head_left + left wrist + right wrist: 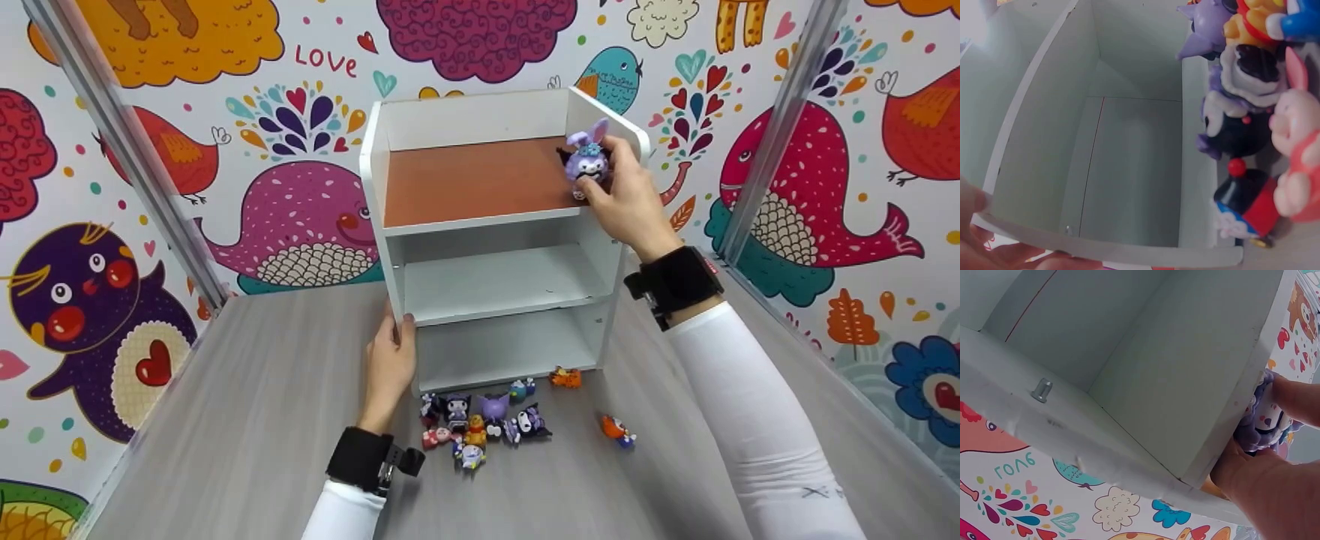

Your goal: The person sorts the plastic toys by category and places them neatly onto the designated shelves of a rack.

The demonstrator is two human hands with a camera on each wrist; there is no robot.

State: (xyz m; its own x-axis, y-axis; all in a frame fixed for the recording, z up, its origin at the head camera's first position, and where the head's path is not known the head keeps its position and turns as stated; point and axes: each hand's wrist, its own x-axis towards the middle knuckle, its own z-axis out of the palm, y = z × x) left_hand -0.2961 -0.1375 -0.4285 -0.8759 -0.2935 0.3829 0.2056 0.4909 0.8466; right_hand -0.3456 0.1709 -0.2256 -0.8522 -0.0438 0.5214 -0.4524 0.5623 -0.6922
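My right hand (628, 196) pinches a small purple bunny-eared figurine (587, 166) between thumb and fingers at the right end of the shelf unit's brown top. The right wrist view shows the figurine (1266, 410) partly hidden by the fingers, right at the front edge of the top board. Lower down, my left hand (391, 358) holds the left side panel of the white shelf unit (495, 217), thumb at its front edge. In the left wrist view, the left fingers (1016, 256) lie along the outside of that panel.
Several small figurines (476, 431) are clustered on the grey wood-grain table (277, 420) before the unit's lower left. An orange figurine (565, 377) lies by the bottom shelf, and another orange-and-blue figurine (617, 431) farther right. Cartoon-printed walls (300, 217) with metal posts stand behind and beside.
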